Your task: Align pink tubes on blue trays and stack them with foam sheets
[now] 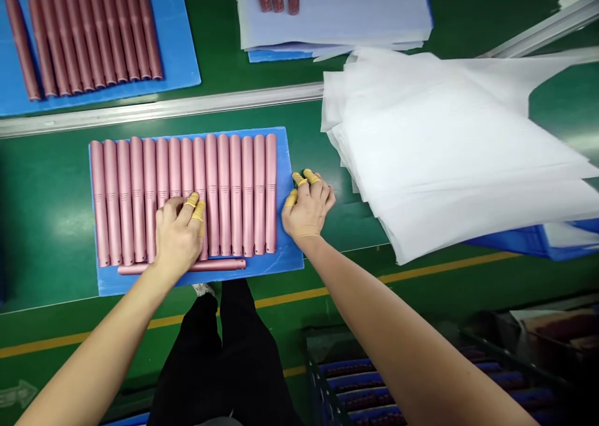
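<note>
1. Now your left hand (180,232) lies flat on the pink tubes (234,189), near the middle of the blue board (286,254). Its fingers are loose and rest on top. It grips nothing.
2. Your right hand (309,209) sits at the right edge of the board. Its fingers are bent and touch that edge. You cannot tell if it grips the board or only rests there.
3. You have yellow caps (311,178) on some fingers of both hands.
4. The pink tubes lie side by side in one row across the board, each touching the next.
5. One loose tube (224,265) lies crosswise along the near edge of the board, partly under your left wrist.
6. The board lies on a green belt (47,226).
7. A pile of white sheets (444,158) lies to the right of the board, near your right hand.
8. A second board (182,52) with darker tubes (88,36) lies behind the blue board, to the left, past a metal rail (187,108).
</note>
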